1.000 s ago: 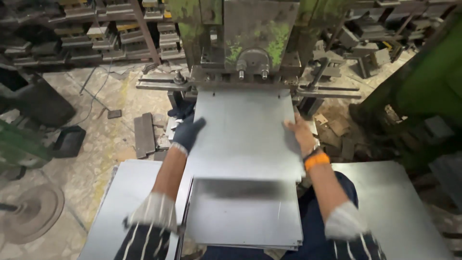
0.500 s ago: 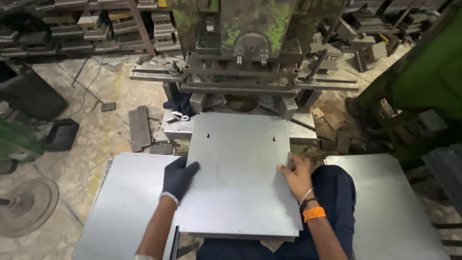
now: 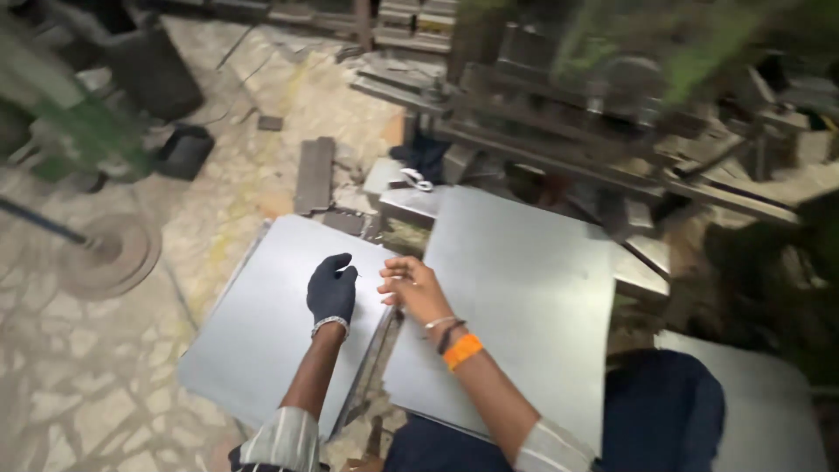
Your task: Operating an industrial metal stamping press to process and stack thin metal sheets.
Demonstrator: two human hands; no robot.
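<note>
My left hand [image 3: 332,290], in a dark glove, rests flat on a stack of grey metal sheets [image 3: 262,336] at my left. My right hand [image 3: 411,290], bare with an orange wristband, hovers with curled fingers at the gap between that stack and a second large metal sheet [image 3: 524,306] lying over my lap in front of the press. Neither hand clearly grips a sheet. The sheet on my lap lies tilted toward the machine.
A green and grey press machine [image 3: 612,114] stands ahead, blurred. Another metal sheet stack [image 3: 760,411] lies at the right. A metal block [image 3: 315,175], a dark bin [image 3: 157,70] and a round disc [image 3: 114,253] sit on the cracked stone floor at left.
The view has swung left. Both hands have left the sheet in front of the press and moved left toward the stack; the sheet now lies on my lap.
</note>
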